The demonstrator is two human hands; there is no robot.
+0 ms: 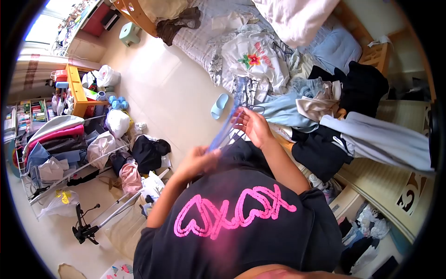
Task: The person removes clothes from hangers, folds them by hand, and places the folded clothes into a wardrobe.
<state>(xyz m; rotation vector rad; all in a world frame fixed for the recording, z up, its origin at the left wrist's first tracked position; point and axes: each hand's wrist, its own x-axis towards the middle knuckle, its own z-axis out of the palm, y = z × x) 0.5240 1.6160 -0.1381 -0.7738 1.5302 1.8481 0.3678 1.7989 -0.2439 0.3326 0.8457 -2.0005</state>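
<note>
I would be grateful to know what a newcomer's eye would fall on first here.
Most likely the pink heart-and-X print across the black shirt at the bottom centre. Next might come the blue strip between the left hand and the right hand at mid-picture, then the white garment with a red flower on the clothes-strewn bed at the top.

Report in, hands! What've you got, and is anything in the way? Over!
Left hand blurred, closed on blue strip. Right hand at strip's upper end, grip unclear. Light-blue slipper on floor ahead.
</note>
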